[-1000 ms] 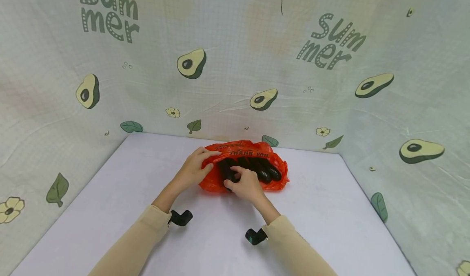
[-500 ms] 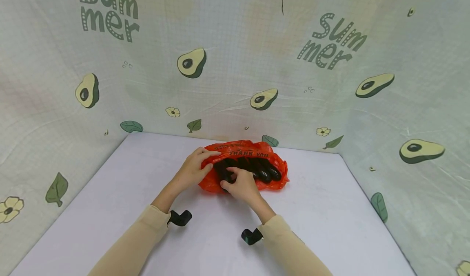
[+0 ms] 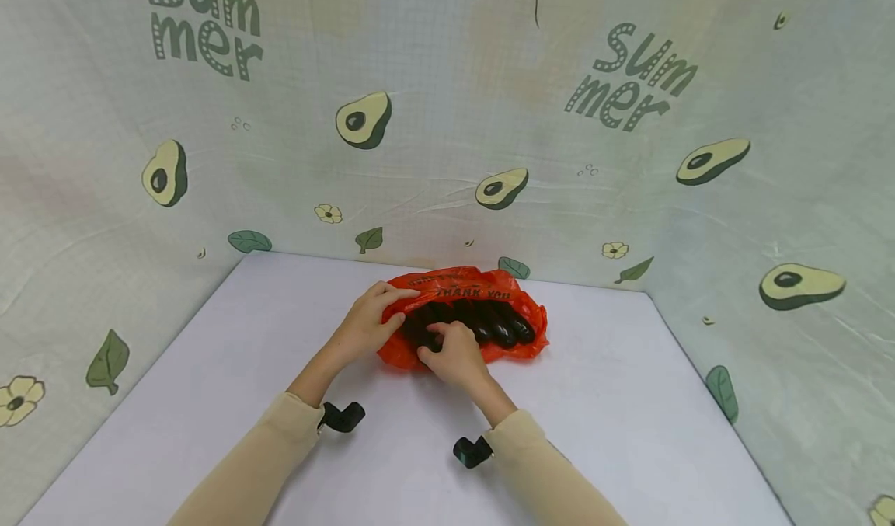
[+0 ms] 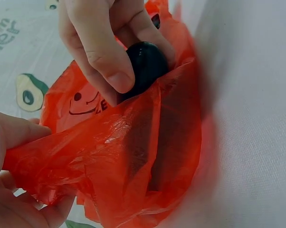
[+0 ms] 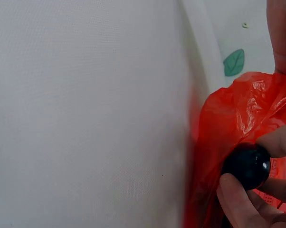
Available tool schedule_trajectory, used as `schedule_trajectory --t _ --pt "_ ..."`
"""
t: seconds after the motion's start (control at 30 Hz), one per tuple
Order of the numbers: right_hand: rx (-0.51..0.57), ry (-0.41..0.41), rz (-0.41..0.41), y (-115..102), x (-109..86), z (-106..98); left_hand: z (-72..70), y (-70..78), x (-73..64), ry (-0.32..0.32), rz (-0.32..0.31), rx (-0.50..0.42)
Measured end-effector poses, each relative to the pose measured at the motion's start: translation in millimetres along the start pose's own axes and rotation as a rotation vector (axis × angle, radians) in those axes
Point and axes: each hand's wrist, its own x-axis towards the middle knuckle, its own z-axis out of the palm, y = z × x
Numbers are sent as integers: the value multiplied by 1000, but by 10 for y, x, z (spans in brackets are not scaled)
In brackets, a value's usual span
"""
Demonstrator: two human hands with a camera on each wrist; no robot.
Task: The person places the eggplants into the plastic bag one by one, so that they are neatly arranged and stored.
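A red plastic bag (image 3: 402,351) with "THANK YOU" print lies on its side, its mouth facing me. Several long, glossy, near-black eggplants (image 3: 502,330) rest side by side in it. My left hand (image 3: 363,322) pinches the bag's rim at the left, the film bunched between thumb and fingers (image 4: 19,211). Inside the mouth, my right hand (image 3: 457,357) grips the rounded end of the leftmost eggplant (image 5: 247,166), thumb on one side and fingers on the other. The red film hides most of that eggplant's length in the left wrist view.
The bag lies toward the back of a white table (image 3: 594,402). Close behind rises a pale cloth backdrop (image 3: 433,153) printed with avocados, leaves and lettering; it also runs along both sides. Black wrist cameras (image 3: 343,417) stick out from both wrists.
My right hand has shifted left with the eggplant, toward the bag's left side. More of the other eggplants shows to its right. My left hand has stayed on the rim.
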Motion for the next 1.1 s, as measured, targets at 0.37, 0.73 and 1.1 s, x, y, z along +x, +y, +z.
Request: schedule_trajectory --t 0.37,0.73,1.1 --pt "-53 30 -14 36 -8 95 8 -9 12 -7 -13 -4" --pt "-63 5 -35 69 -38 103 -10 -12 -11 -8 -19 -8" --pt "-107 104 -35 46 28 222 -9 9 -3 -7 -21 5"
